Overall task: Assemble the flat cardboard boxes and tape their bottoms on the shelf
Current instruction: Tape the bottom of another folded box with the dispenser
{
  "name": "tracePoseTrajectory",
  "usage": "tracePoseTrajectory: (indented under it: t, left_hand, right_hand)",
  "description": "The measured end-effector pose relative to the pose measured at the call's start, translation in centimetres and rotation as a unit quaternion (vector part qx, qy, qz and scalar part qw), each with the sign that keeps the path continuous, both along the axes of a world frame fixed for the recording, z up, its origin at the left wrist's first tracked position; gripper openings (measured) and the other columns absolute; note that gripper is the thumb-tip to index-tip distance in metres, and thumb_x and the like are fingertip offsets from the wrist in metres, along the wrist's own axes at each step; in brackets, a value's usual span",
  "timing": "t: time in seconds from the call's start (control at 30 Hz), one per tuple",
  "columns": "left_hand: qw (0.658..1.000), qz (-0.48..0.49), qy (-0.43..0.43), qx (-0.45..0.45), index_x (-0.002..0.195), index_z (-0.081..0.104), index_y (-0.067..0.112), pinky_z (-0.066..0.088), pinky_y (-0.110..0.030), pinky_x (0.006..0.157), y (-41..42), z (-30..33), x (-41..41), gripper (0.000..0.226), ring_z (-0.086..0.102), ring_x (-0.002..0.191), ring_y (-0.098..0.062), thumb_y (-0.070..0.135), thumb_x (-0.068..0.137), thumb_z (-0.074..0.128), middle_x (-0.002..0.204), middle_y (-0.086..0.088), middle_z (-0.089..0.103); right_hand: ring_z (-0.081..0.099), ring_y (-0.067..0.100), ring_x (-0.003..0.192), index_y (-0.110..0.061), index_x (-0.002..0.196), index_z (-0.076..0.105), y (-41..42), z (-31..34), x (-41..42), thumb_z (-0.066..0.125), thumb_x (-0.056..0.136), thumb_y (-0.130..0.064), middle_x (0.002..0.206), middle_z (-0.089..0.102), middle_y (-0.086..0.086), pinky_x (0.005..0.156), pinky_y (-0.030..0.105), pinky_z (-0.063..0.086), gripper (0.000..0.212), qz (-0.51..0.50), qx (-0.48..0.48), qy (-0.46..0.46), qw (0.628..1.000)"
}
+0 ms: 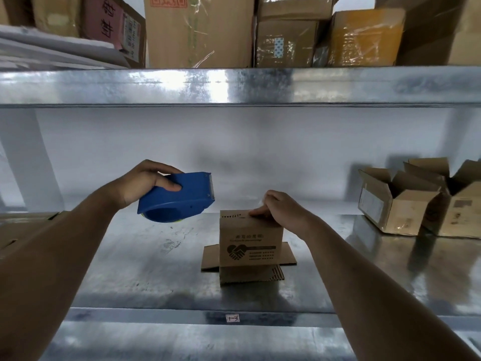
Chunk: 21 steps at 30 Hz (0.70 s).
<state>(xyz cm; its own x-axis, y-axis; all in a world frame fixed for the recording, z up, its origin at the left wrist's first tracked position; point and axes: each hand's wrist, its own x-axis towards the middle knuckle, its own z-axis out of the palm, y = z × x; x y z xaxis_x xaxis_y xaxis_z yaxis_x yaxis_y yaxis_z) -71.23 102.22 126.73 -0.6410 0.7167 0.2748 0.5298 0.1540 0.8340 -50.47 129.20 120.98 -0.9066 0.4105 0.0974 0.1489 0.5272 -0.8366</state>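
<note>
While flat cardboard [23,230] lies at the far left of the metal shelf [156,269], the left hand [141,182] hangs above the shelf surface with its grip wrapped round a blue tape dispenser [179,198], thumb on the near face and fingers curled over the top. The dispenser's toothed cutting edge points right, toward the small cardboard box [251,243], and does not touch it.

That box stands upright at the middle of the shelf, its printed side with a handshake-in-heart mark facing the camera. Its lower flaps splay outward onto the shelf at left, right and front. The right hand [279,208] is at the box's top right edge, its grip pinching there with thumb and fingers; whether it holds the cardboard or a strip of clear tape is hard to tell.

Farther right, near the back of the shelf, sit two open cardboard boxes [406,201] with flaps up, touching each other and well apart from the small box. On the shelf above, a row of larger taped cartons [200,32] runs across.
</note>
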Motion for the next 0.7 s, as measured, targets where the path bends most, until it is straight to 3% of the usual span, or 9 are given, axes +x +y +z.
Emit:
tracePoseTrajectory:
  t: [0.17, 0.3, 0.33, 0.43, 0.53, 0.7]
  left_hand:
    - [1.0, -0.007, -0.009, -0.023, 0.102, 0.083, 0.028, 0.055, -0.046, 0.09, 1.4, -0.4, -0.4, 0.05, 0.073, 0.099, -0.032, 0.034, 0.052, 0.085, 0.104, -0.002, 0.079]
    - [0.997, 0.011, 0.038, -0.065, 0.102, 0.082, 0.031, 0.056, -0.038, 0.082, 2.8, -1.1, -0.2, 0.013, 0.075, 0.092, -0.025, 0.033, 0.091, 0.076, 0.098, 0.004, 0.08]
    - [0.995, 0.019, 0.06, -0.077, 0.101, 0.083, 0.033, 0.057, -0.035, 0.08, 3.1, -1.3, -0.1, 0.013, 0.075, 0.089, -0.022, 0.039, 0.095, 0.072, 0.095, 0.007, 0.08]
    - [0.992, 0.023, 0.08, -0.093, 0.101, 0.083, 0.033, 0.061, -0.035, 0.079, 4.0, -1.6, 0.4, 0.033, 0.076, 0.081, -0.016, 0.058, 0.081, 0.074, 0.091, 0.009, 0.08]
    - [0.992, 0.003, 0.08, -0.094, 0.096, 0.084, 0.034, 0.059, -0.032, 0.075, 4.3, -2.0, 0.3, 0.057, 0.076, 0.081, -0.015, 0.079, 0.062, 0.073, 0.09, 0.007, 0.08]
    - [0.992, 0.015, 0.082, -0.098, 0.091, 0.084, 0.031, 0.054, -0.03, 0.071, 4.9, -2.7, -0.2, 0.054, 0.076, 0.079, -0.016, 0.076, 0.064, 0.072, 0.086, 0.006, 0.079]
  right_hand:
    - [0.07, 0.02, 0.11, -0.015, 0.089, 0.042, 1.0, 0.0, -0.2, 0.028, 0.104, -0.018, 0.095, 0.081, 0.006, 0.112, 0.048, 0.045, 0.02, -0.003, -0.1, 0.022, 0.995]
    - [0.074, 0.023, 0.106, -0.009, 0.096, 0.045, 1.3, 0.1, 0.0, 0.032, 0.096, -0.011, 0.09, 0.078, 0.02, 0.111, 0.043, 0.049, 0.013, -0.019, -0.178, 0.044, 0.983]
    - [0.075, 0.02, 0.104, -0.009, 0.096, 0.045, 1.3, 0.1, 0.1, 0.033, 0.095, -0.01, 0.09, 0.078, 0.022, 0.109, 0.041, 0.051, 0.013, -0.022, -0.188, 0.049, 0.981]
    - [0.077, 0.017, 0.098, -0.009, 0.082, 0.046, 1.9, -0.3, 0.2, 0.036, 0.096, -0.007, 0.079, 0.072, 0.023, 0.103, 0.037, 0.055, 0.017, -0.036, -0.223, 0.069, 0.972]
    - [0.078, 0.019, 0.095, -0.011, 0.076, 0.046, 2.2, -0.3, 0.3, 0.038, 0.097, -0.008, 0.06, 0.058, 0.013, 0.098, 0.036, 0.056, 0.022, -0.044, -0.214, 0.073, 0.973]
    - [0.078, 0.018, 0.094, -0.011, 0.073, 0.047, 2.7, -0.7, 0.1, 0.044, 0.101, -0.014, 0.051, 0.047, 0.003, 0.097, 0.036, 0.057, 0.028, -0.055, -0.188, 0.076, 0.978]
